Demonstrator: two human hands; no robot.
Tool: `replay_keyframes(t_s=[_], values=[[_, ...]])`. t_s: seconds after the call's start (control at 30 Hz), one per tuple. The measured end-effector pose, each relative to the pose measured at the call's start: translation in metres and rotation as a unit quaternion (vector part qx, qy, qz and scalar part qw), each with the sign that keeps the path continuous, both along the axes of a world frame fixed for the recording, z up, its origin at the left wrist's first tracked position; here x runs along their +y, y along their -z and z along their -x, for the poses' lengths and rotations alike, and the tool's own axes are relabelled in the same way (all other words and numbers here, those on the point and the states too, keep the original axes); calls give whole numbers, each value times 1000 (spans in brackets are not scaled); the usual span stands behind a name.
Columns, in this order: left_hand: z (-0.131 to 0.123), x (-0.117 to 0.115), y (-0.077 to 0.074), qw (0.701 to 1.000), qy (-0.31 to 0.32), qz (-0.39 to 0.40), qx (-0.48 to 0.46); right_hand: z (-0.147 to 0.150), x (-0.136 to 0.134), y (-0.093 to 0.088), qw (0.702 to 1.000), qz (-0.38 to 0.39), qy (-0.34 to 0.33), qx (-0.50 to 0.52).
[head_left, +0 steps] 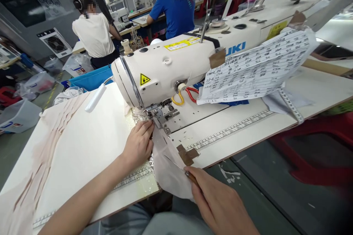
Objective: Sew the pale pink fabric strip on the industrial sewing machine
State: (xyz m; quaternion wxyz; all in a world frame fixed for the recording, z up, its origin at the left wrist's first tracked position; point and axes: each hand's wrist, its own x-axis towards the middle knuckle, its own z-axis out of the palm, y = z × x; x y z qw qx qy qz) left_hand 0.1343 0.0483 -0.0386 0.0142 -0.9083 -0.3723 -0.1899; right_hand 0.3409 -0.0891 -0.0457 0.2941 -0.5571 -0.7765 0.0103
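A white sewing machine stands on a pale table. My left hand lies by its needle area, fingers together and pressing down on the edge of a sheer pale fabric. The fabric runs from the presser foot over the table's front edge. My right hand is closed around the wooden handle of a thin pointed tool, its metal tip lying over the fabric. What lies under my left fingertips is hidden.
Pleated pink fabric lies along the table's left side. Handwritten sheets hang on the machine's right. Red-and-yellow-handled scissors lie behind the needle. A ruler strip runs along the table. Two people sit beyond.
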Motion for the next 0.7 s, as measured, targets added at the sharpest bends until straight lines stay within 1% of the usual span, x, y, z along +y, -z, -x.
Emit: replay_keyframes(t_s=[0.17,0.4,0.53,0.7], values=[[5,1,2,1000,5,7,-14,-3,-2,1,1000,16,2,-12],[-1,3,3,1000,-10,-17,11,-4,5,-4,999,42,16,-9],[-1,2,1,999,-11,-21,31,-1,9,-6,999,41,23,-24],[-2,-2,-3,998,-20,-4,53,0,13,-6,999,26,19,-36]])
